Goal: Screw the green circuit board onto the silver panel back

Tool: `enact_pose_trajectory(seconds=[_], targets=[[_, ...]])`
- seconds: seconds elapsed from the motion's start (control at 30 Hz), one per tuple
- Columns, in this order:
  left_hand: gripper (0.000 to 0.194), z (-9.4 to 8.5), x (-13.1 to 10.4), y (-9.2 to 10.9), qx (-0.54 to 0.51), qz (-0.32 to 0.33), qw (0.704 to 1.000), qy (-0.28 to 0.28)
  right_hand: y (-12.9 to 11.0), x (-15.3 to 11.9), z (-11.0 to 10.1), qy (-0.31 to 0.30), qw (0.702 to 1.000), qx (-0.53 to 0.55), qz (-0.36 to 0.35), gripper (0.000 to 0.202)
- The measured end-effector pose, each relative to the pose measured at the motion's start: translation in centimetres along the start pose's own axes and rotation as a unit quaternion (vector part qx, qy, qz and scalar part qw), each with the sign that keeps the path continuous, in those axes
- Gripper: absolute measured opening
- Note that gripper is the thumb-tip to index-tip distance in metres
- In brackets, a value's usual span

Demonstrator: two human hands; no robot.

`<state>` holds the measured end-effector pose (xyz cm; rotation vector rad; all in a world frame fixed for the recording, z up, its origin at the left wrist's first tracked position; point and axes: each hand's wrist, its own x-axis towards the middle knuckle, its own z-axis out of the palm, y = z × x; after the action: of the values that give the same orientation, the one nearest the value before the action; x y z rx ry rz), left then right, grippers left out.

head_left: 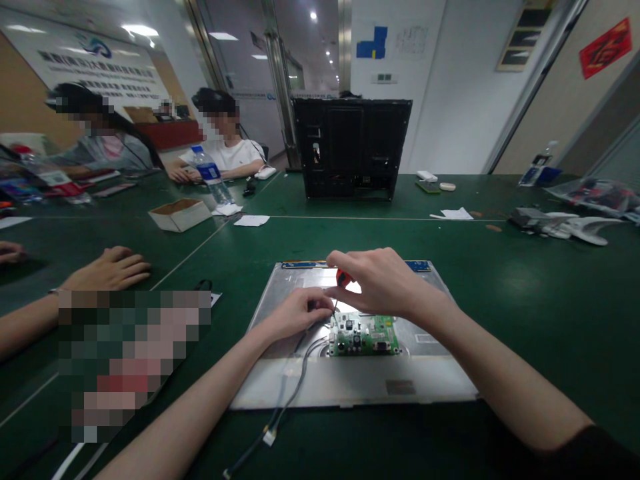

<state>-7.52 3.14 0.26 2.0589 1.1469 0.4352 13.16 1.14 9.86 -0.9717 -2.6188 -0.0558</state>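
Head view, center: right hand grips screwdriver at circuit board corner; left hand grasp indeterminable. Lower center: white plug unconnected.

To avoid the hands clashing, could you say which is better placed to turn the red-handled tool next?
Probably the right hand: it grips the red-handled tool from above, while the left hand sits lower, beside the shaft.

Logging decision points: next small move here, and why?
Probably check that the red-handled screwdriver is seated before turning it: the right hand holds it near the green board's far left corner, the left hand is close beside its tip, and the contact itself is unclear.
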Motion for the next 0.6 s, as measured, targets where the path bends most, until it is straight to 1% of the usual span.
enact_pose_trajectory(seconds=[0.13, 0.23, 0.4, 0.5, 0.6], targets=[[0.015, -0.02, -0.03, 0.12, -0.006, -0.009, 1.000, -0.008, 0.17, 0.13, 0.21, 0.000, 1.000, -0.018, 0.012, 0.021], [0.013, -0.06, -0.03, 0.26, -0.008, 0.005, 1.000, -0.006, 0.02, 0.18, 0.14, -0.005, 1.000, -0.012, 0.023, 0.017], [0.012, -0.12, 0.04, 0.17, -0.009, 0.033, 0.999, -0.006, -0.22, 0.07, -0.12, 0.000, 1.000, -0.003, 0.021, 0.020], [0.013, -0.09, 0.02, 0.10, 0.001, 0.015, 1.000, -0.006, -0.06, 0.00, -0.06, 0.004, 1.000, 0.006, 0.008, 0.019], [0.014, -0.03, -0.08, 0.28, 0.000, -0.014, 1.000, -0.002, 0.23, 0.03, 0.14, -0.001, 1.000, 0.001, 0.005, 0.022]])
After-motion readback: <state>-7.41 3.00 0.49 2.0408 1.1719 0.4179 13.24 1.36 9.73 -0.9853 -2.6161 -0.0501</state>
